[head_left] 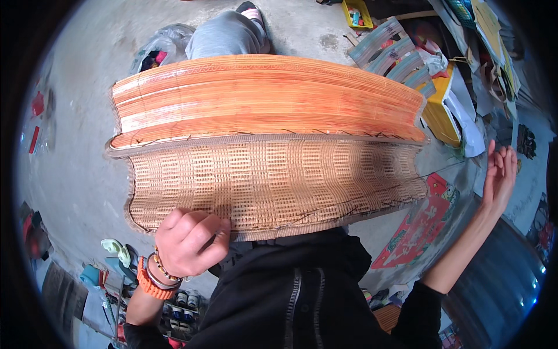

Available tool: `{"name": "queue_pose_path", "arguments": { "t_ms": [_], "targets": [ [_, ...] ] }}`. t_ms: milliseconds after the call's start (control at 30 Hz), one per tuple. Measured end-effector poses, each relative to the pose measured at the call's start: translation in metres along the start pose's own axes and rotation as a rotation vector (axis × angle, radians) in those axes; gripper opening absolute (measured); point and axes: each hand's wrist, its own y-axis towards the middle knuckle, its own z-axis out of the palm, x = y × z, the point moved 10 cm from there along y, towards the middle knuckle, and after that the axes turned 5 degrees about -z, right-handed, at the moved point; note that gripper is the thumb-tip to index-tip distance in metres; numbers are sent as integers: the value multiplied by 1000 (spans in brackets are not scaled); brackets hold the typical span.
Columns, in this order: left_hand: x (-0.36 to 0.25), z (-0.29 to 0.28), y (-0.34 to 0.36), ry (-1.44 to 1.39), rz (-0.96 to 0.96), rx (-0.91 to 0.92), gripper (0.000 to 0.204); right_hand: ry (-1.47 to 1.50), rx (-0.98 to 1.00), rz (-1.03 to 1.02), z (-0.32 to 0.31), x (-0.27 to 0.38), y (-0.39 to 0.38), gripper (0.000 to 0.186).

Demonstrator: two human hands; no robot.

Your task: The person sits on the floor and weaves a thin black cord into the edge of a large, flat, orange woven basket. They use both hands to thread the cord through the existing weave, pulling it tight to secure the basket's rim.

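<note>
A long folded mat lies across my lap, with a glossy orange slatted section [267, 96] behind a tan woven section [314, 168], both bordered by grey-brown binding. Dark stitches run along the edges. My left hand [192, 238], wearing bracelets, is closed on the near edge of the woven section, left of centre. My right hand [499, 171] is raised beyond the mat's right end, its fingers partly curled around a thin dark thread [444, 168] that stretches from the mat. Any needle is too small to make out.
Behind the mat are a person's grey-clothed leg [226, 35], a plastic bag [165, 41] and a yellow basket [357, 14]. Cardboard and yellow items [442, 110] pile at right. A red printed sheet [412, 227] lies on the concrete floor [75, 174]. Pale slippers [116, 250] sit lower left.
</note>
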Motion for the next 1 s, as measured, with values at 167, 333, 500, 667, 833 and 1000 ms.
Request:
{"name": "queue_pose_path", "arguments": {
  "t_ms": [167, 333, 500, 667, 833, 1000],
  "targets": [
    [-2, 3, -5, 15, -11, -8, 21, -470, 784, -121, 210, -25, -145, 16],
    [-1, -3, -2, 12, -6, -26, 21, -379, 1247, -150, 312, -55, -259, 18],
    [-1, -1, -5, -20, -3, -23, 24, -361, 1274, -104, 319, -69, -287, 16],
    [-1, 0, -6, -30, -10, -21, 26, -385, 1335, -90, 324, -73, -293, 11],
    [0, 1, -7, -33, -8, -19, 26, -421, 1359, -128, 326, -71, -295, 11],
    [2, -2, -3, -18, -17, -22, 19, -475, 1388, -170, 331, -67, -295, 10]
  ]
}}
